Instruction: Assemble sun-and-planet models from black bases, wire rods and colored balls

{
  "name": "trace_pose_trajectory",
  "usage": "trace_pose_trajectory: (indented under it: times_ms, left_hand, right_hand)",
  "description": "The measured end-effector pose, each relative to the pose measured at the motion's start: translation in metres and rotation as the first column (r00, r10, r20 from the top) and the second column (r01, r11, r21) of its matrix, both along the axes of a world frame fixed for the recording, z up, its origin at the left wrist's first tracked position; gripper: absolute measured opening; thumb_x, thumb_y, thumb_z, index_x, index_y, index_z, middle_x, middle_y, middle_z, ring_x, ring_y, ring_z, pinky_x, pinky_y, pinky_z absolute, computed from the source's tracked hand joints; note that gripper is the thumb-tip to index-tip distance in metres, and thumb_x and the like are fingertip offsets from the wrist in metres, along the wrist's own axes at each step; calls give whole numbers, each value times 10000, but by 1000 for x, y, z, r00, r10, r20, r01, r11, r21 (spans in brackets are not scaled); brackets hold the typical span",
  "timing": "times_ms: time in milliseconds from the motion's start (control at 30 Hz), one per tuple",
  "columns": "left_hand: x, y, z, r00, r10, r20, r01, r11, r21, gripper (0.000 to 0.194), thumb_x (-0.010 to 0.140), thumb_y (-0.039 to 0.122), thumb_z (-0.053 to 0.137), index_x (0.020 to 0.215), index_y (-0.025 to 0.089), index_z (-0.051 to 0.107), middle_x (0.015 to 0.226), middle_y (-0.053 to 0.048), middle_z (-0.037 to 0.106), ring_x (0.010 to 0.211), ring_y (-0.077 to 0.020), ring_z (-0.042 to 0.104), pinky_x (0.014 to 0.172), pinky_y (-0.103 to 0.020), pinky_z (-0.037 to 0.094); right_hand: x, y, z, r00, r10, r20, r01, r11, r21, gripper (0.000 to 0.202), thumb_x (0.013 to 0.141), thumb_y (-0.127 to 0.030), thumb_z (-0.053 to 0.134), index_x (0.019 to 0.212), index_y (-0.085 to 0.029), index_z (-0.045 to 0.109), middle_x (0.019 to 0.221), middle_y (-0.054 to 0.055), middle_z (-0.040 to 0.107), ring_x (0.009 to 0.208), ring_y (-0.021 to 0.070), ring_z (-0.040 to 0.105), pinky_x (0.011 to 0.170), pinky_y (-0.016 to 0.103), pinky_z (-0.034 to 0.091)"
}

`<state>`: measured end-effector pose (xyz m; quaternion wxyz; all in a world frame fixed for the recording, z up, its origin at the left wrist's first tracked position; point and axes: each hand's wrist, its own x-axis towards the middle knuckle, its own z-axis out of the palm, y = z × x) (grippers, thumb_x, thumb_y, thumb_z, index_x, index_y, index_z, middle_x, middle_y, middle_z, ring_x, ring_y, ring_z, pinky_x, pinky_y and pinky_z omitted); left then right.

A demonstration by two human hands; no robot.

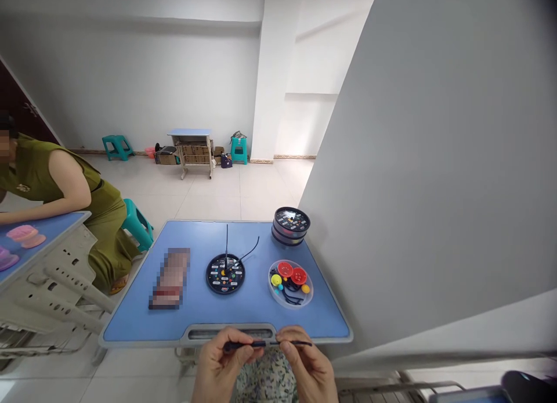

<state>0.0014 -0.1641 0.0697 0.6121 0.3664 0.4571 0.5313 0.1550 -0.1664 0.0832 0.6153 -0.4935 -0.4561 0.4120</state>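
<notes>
In front of my body, at the desk's near edge, my left hand (226,362) pinches the thicker end of a thin black rod (260,344). My right hand (307,365) grips its thinner end, which sticks out past the fingers to the right. Whether the rod is one piece or two joined pieces is unclear. Beyond my hands, a round black base (225,282) with printed labels bears two thin black arms (227,243), one straight and one curved. To its right, a clear round tub (290,303) holds red discs, yellow and blue balls and black rods.
A stack of round black-lidded containers (290,229) stands at the blue desk's (143,316) back right corner, beside a grey wall (426,159). A blurred rectangle (170,278) lies on the left. Further left, a person in green (73,188) leans on another desk near a teal stool (138,224).
</notes>
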Motion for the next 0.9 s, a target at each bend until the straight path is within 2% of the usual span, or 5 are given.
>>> trace_pose_trajectory:
  times_ms: [133,333,567,700,900]
  left_hand:
    - [-3,1,-7,1000,13,-7,-13,1000,-5,296,648,472,818,715,194,744,766,-73,806,744,-251,765,682,-298,606]
    - [-1,4,-11,995,-103,-9,103,994,-22,313,666,488,800,741,190,738,759,-90,805,729,-254,761,707,-324,604]
    - [14,0,0,998,37,42,-37,999,-10,324,639,491,816,678,187,711,635,-60,778,619,-227,747,634,-298,603]
    - [19,0,1,997,55,52,-54,998,-21,333,631,488,823,668,178,708,631,-71,779,606,-226,748,609,-280,595]
    - [21,0,-3,996,76,46,-74,996,-46,351,612,504,828,652,177,709,672,-83,790,650,-260,763,649,-323,622]
  right_hand:
    - [0,0,-4,1000,4,-19,-5,999,-33,230,745,-447,745,701,-222,765,743,55,713,749,221,638,712,288,521]
    - [1,-1,-8,999,-6,-35,3,996,-84,284,719,-488,754,692,-205,752,746,63,709,756,231,633,728,303,523]
    - [-4,-1,-17,997,-36,-73,28,993,-115,298,712,-498,758,678,-202,736,705,39,673,712,208,604,669,276,497]
    - [-5,-2,-19,995,-45,-84,34,992,-125,297,709,-492,763,673,-199,732,702,35,666,708,200,591,662,266,488]
    - [-7,-1,-18,995,-48,-86,36,990,-134,315,698,-501,767,652,-194,720,655,18,621,662,181,552,637,261,477]
